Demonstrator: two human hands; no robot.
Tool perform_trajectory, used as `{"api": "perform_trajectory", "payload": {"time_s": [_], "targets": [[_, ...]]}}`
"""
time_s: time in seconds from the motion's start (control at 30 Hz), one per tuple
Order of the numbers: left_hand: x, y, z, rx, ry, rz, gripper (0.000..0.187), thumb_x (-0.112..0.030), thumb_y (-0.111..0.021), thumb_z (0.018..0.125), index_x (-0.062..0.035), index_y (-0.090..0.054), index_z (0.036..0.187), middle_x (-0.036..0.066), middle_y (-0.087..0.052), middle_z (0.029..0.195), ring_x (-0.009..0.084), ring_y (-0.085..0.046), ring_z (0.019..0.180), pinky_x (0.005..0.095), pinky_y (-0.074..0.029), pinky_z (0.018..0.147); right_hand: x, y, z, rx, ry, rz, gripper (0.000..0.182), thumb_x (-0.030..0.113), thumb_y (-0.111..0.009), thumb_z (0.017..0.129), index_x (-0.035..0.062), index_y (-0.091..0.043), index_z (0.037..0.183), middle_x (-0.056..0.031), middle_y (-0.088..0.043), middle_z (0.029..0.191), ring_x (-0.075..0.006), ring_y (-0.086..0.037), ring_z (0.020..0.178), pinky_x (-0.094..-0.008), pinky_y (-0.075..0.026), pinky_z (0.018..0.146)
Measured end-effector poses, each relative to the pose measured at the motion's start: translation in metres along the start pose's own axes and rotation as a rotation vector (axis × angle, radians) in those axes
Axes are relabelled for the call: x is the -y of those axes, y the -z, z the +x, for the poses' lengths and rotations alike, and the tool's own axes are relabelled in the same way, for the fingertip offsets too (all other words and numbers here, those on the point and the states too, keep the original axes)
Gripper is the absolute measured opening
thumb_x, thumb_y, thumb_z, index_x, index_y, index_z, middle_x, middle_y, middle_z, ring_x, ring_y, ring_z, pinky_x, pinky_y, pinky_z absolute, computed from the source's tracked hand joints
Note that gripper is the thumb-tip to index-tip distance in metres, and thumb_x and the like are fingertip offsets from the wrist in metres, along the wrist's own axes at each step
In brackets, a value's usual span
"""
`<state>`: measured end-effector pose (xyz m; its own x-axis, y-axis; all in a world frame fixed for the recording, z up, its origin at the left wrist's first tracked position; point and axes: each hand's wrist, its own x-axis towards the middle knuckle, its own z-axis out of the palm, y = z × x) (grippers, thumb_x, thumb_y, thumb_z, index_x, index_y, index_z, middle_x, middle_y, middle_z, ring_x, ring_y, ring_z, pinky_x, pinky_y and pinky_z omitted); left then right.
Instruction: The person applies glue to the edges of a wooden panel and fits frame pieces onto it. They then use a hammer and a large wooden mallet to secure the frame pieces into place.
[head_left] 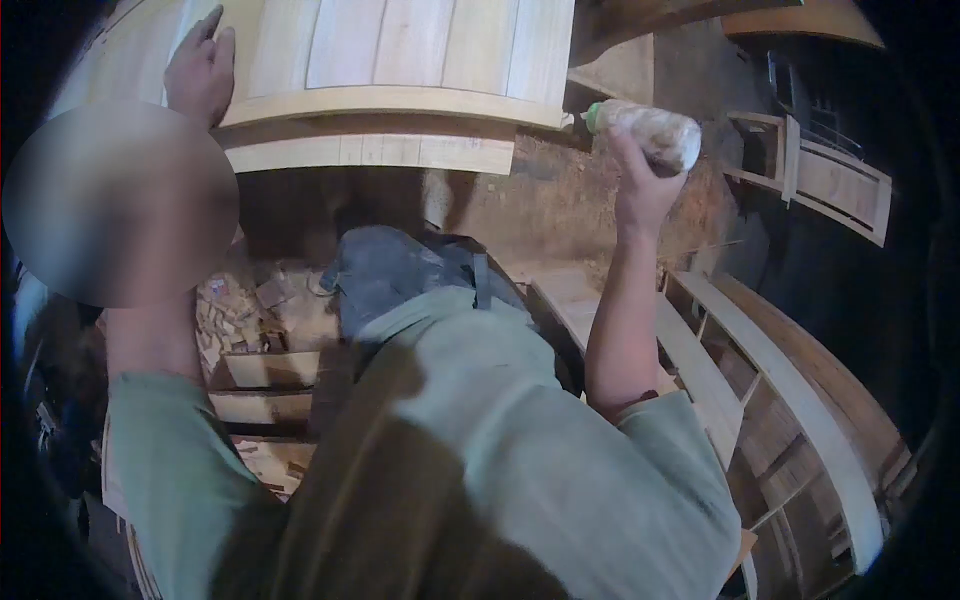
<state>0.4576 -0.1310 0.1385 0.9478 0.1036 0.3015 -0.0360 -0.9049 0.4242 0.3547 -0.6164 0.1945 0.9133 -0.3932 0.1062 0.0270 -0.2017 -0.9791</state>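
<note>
My right hand (645,185) grips a squeeze bottle (655,132) with a whitish, stained body and a green cap. The bottle is tilted on its side, its nozzle pointing left at the right end of a wooden panel (410,45) made of pale boards side by side. At the panel's left part, my left hand (203,75) lies on or just over the boards, index finger stretched out and thumb apart, with nothing visible in it. A pale strip (390,101) runs along the panel's near edge. A round blur covers part of my left forearm.
Below the panel is a second layer of boards (400,151). Wooden frames (790,370) lean at the lower right, and another frame (830,178) lies at the far right. Wood scraps (240,315) and sawdust litter the floor on the left.
</note>
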Motion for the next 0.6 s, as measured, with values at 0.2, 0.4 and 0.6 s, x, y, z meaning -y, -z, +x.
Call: {"api": "perform_trajectory", "payload": {"time_s": [0.2,0.4,0.6], "targets": [[0.016,-0.007,0.005,-0.037,-0.032,0.016,0.046,-0.037,-0.045,0.099,0.0004,-0.069,0.109,0.007,-0.053,0.142,0.0298,-0.053,0.125,0.0348,-0.038,0.106,-0.006,-0.005,0.006,-0.013,-0.011,-0.046,0.048,0.005,-0.084,0.072,-0.0019,-0.059,0.112,-0.0093,-0.065,0.107,-0.0173,-0.064,0.095,-0.0310,-0.052,0.085],[0.012,-0.007,0.007,-0.036,-0.065,0.054,0.050,-0.037,-0.042,0.100,0.0049,-0.069,0.097,0.006,-0.051,0.144,0.0294,-0.053,0.125,0.0338,-0.038,0.106,-0.002,-0.008,0.007,-0.081,0.021,-0.062,0.047,0.004,-0.084,0.073,-0.0020,-0.059,0.112,-0.0095,-0.065,0.107,-0.0182,-0.065,0.097,-0.0324,-0.053,0.087],[0.018,-0.008,0.008,0.008,-0.084,0.051,0.051,-0.037,-0.041,0.100,0.0050,-0.069,0.096,0.005,-0.050,0.145,0.0277,-0.051,0.127,0.0327,-0.037,0.107,0.006,-0.017,0.009,-0.095,0.056,-0.113,0.038,0.003,-0.083,0.074,-0.0019,-0.063,0.105,-0.0077,-0.068,0.101,-0.0160,-0.066,0.091,-0.0305,-0.052,0.082]]}}
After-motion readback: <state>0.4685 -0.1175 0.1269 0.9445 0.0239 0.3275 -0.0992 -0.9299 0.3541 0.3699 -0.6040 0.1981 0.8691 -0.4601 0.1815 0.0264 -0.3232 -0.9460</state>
